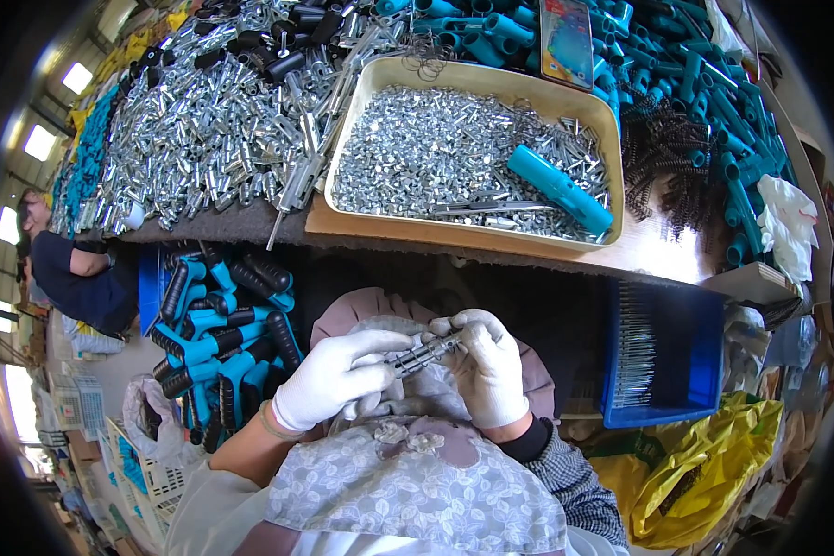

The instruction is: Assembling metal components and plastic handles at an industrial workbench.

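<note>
Both my hands wear white gloves and meet over my lap, in front of a flowered apron (pixel 408 486). Between them is a slim silvery metal shaft (pixel 421 356) with slots or ridges along it, tilted up toward the right. My left hand (pixel 336 375) is closed around its lower left end, the fingertips partly hidden. The fingers of my right hand (pixel 487 366) pinch the upper right end. Beyond them on the bench, a cream tray (pixel 417 224) holds many small metal pins, with a teal tube (pixel 561 192) lying across its right side.
Shiny metal sleeves (pixel 195 134) heap up at the bench's left; dark springs (pixel 663 162) and teal tubular parts (pixel 737 176) cover its right. Teal-and-black handles (pixel 227 343) pile at my left. A blue bin (pixel 690 371) holds metal rods, above a yellow bag (pixel 713 473). Another person (pixel 79 278) sits far left.
</note>
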